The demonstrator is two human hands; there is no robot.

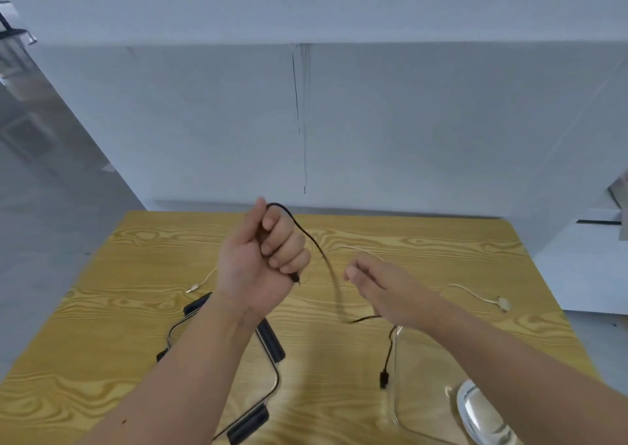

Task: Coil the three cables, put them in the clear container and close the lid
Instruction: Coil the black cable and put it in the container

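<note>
My left hand [265,257] is raised in a fist and grips the black cable [319,247]. The cable arcs out of the top of that fist and sags down to my right hand [387,288]. It passes under my right hand's curled fingers, and its plug end [384,376] dangles below. A white cable [200,283] lies on the table left of my left arm. Another white cable [475,295] lies at the right, with its connector at the far end. The clear container [396,404] stands at the lower right. Its lid [275,376], with black clips, lies under my left forearm.
The wooden table [119,325] ends at a white wall panel [407,138] behind it. A shiny rounded shape [475,410] shows inside the container area. Grey floor lies to the left and a white ledge [584,257] to the right.
</note>
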